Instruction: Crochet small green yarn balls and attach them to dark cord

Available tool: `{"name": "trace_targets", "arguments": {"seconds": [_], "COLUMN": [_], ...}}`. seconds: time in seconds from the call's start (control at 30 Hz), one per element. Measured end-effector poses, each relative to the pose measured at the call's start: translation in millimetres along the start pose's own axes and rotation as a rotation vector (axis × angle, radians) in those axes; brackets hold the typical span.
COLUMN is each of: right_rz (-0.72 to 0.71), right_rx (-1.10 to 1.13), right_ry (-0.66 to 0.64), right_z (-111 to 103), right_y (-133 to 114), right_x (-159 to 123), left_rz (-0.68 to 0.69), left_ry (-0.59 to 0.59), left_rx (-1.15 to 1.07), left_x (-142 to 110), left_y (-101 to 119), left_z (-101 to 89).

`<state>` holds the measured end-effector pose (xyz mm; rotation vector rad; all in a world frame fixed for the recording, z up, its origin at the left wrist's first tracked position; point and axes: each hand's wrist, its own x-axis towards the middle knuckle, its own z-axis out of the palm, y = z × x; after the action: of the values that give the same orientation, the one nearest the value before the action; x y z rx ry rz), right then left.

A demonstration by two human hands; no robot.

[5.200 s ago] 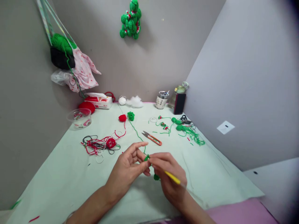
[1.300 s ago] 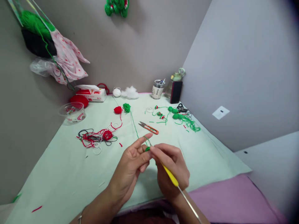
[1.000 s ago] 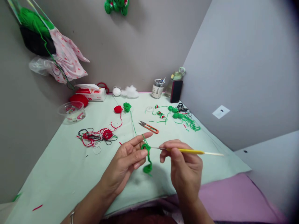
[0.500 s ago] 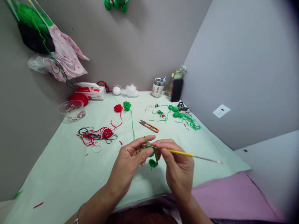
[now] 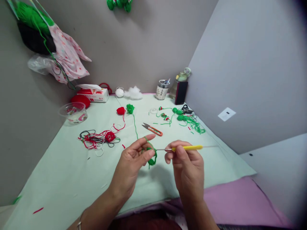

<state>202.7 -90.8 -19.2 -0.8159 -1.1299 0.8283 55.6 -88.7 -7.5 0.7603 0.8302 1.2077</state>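
My left hand (image 5: pixel 134 159) pinches a small green crochet piece (image 5: pixel 152 160) between thumb and fingers, with green yarn looped over the raised index finger. In my right hand (image 5: pixel 188 163) is a crochet hook (image 5: pixel 190 148) with a yellow grip, held nearly level. Its thin metal shaft points left, and the tip meets the green yarn at the left fingertips. From the left hand a green strand runs back to a small green yarn ball (image 5: pixel 130 109). Orange thread snips (image 5: pixel 153 129) lie on the table just beyond the hands.
Tangled red, black and white yarn (image 5: pixel 98 139) lies to the left, near a clear plastic tub (image 5: pixel 73 113). Green crocheted pieces (image 5: pixel 180 117) with loose tails sit at the right. Behind them stand a phone (image 5: pixel 181 93), a pen tin (image 5: pixel 162 89) and white stuffing (image 5: pixel 133 93).
My right hand has moved right, drawing the hook out from the left fingers and levelling it. The green piece has shifted slightly left, still in my left hand.
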Motion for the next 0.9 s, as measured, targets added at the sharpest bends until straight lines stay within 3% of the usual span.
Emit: {"name": "trace_targets", "arguments": {"seconds": [0.07,0.13,0.2,0.27,0.37,0.47,0.53,0.7,0.9], "right_rz": [-0.001,-0.163,-0.401,-0.516,-0.307,-0.042,0.039,0.046,0.024], "right_rx": [-0.044,-0.231,-0.447,-0.538,-0.373,-0.061,0.046,-0.004,0.000], "right_ry": [-0.008,-0.009,-0.015,-0.032,-0.012,0.046,0.015,-0.076,-0.033], "right_z": [4,9,11,10,5,3,4,10,9], "right_y": [3,9,13,14,10,6,6,12,9], "right_x": [-4,-12,-19,-21,-14,-6,-5,-9,-8], "left_rz": [0.058,0.056,-0.036,-0.164,-0.221,-0.135,-0.086,-0.049,-0.086], "left_ry": [0.029,0.042,0.016,-0.038,-0.059,-0.035,-0.040,-0.061,-0.036], "left_rx": [0.023,-0.006,-0.082,-0.168,-0.203,-0.129,-0.066,0.000,-0.091], "left_x": [-3,-5,-6,-5,-1,0,-2,-6,0], "left_y": [-5,-9,-12,-11,-6,-1,-1,-2,-1], "left_z": [3.2,6.5,7.7,5.6,-0.9,-4.6,-4.0,-0.4,-2.6]}}
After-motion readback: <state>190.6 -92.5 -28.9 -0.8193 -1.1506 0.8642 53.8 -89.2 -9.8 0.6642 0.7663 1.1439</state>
